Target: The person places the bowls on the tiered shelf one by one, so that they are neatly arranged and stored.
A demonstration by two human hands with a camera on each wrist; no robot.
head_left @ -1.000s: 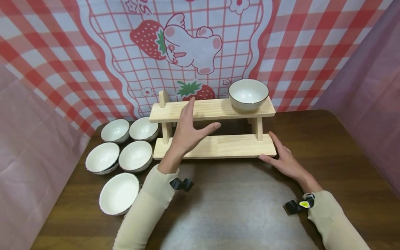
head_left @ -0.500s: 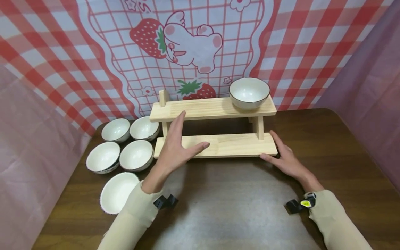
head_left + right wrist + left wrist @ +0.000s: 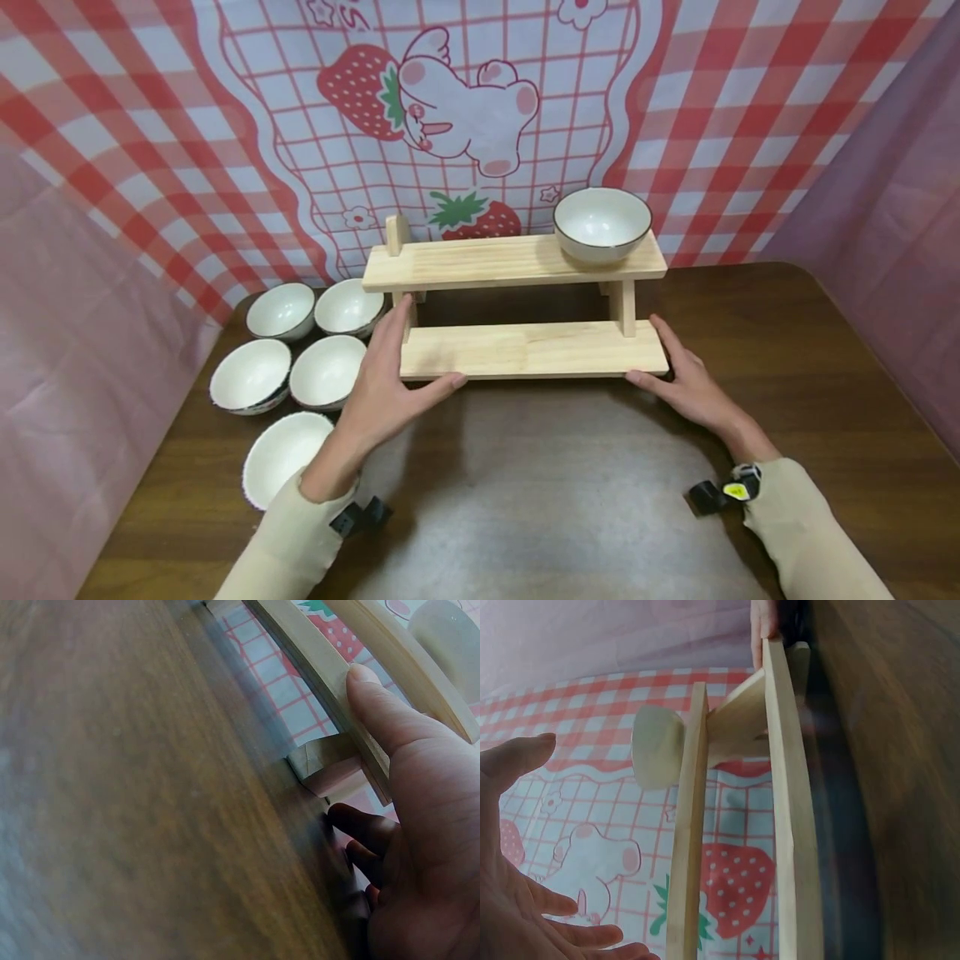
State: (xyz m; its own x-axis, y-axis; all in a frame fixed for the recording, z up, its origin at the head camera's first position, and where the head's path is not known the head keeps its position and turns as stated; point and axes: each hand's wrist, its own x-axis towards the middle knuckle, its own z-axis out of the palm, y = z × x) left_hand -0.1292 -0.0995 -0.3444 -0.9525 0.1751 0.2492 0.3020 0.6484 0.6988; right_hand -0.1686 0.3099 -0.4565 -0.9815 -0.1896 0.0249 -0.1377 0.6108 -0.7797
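Wooden rack (image 3: 517, 350) stands on the table (image 3: 787, 358), bowl (image 3: 602, 227) atop its right side; right hand (image 3: 690, 387) grips its right end, likely for steadiness; left hand (image 3: 378, 396), spread wide and empty, hovers before its left end.

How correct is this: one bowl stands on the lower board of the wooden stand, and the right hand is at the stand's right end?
One point is wrong: the bowl stands on the upper board, as the head view shows. The right hand is at the wooden stand's right end.
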